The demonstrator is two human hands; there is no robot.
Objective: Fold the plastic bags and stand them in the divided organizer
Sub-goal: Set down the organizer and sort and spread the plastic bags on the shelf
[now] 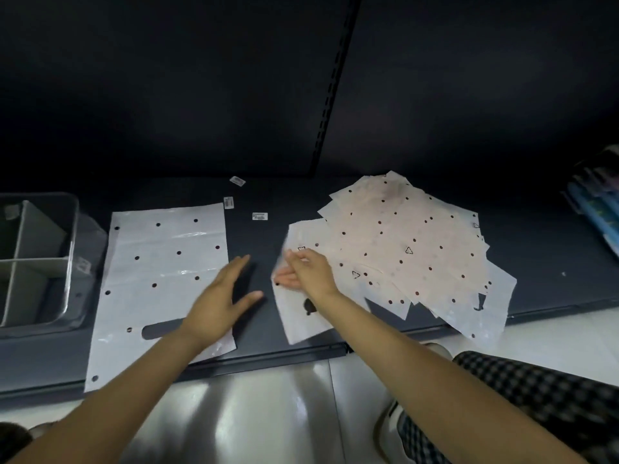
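Head view, left to right: divided organizer point(37, 259) at shelf's far left. Flat plastic bag point(160, 283) beside it; my left hand point(217, 303) hovers at its right edge, fingers spread, holding nothing. My right hand point(306, 274) pinches a bag point(301, 319) from the heap of bags point(412, 242).

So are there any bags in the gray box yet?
No, the divided organizer shows only bare compartments, while one bag lies flat beside it and the pile of bags sits farther right.
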